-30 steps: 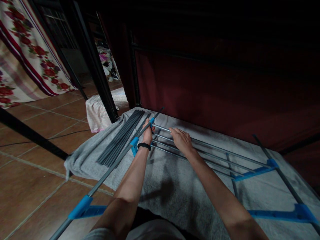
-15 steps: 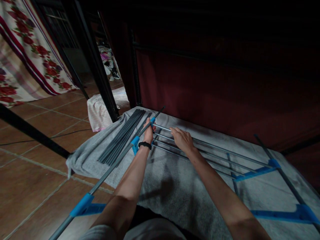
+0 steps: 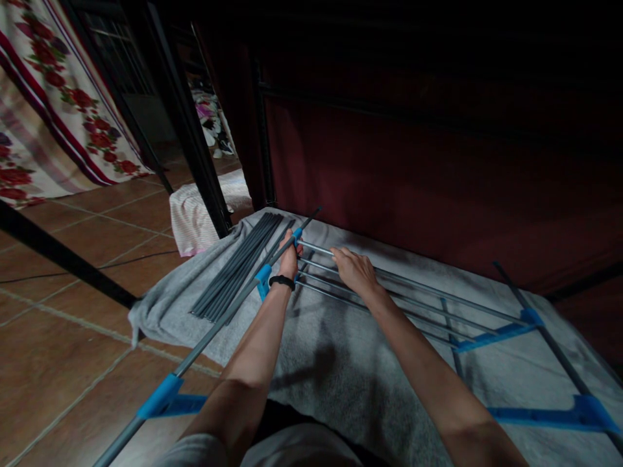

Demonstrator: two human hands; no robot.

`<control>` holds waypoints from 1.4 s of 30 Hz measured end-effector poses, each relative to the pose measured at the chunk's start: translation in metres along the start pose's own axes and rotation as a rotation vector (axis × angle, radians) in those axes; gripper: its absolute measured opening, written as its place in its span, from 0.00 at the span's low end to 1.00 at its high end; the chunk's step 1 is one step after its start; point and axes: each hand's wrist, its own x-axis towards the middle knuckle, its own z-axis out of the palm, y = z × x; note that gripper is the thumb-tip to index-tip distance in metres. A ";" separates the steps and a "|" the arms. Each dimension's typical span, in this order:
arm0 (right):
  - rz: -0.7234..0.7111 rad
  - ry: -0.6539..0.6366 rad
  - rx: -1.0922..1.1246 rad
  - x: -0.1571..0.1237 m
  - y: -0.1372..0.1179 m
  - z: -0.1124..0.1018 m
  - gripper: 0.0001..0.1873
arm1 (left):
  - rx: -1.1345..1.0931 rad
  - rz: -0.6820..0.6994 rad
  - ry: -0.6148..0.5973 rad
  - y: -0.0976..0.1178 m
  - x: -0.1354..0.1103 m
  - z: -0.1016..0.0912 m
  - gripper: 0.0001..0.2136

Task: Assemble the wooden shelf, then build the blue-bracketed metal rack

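Observation:
My left hand (image 3: 289, 261), with a black band at the wrist, is closed round a blue plastic bracket (image 3: 296, 236) on the long grey pole (image 3: 238, 301). Some of its fingers are hidden behind the pole. To its right, my right hand (image 3: 355, 271) wraps over the topmost metal rod (image 3: 315, 248). Several parallel rods run from the left bracket to a blue bracket (image 3: 496, 336) on the right-hand pole (image 3: 559, 353). Nearer to me, another blue bracket (image 3: 163, 397) sits low on the left pole, and one more (image 3: 545, 418) on the right pole.
A bundle of loose grey tubes (image 3: 238, 269) lies on the grey blanket (image 3: 311, 370), left of my hands. Black metal posts (image 3: 187, 123) stand at the left, with a dark red panel (image 3: 438, 188) behind. Tiled floor (image 3: 63, 350) and a flowered curtain (image 3: 63, 97) are at the left.
Almost nothing differs. Both hands keep their places on the frame, and the right end of the rack has shifted very slightly to the left.

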 end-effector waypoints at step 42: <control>0.021 -0.004 -0.010 0.005 -0.002 -0.002 0.23 | -0.041 0.013 -0.050 0.002 -0.005 0.002 0.23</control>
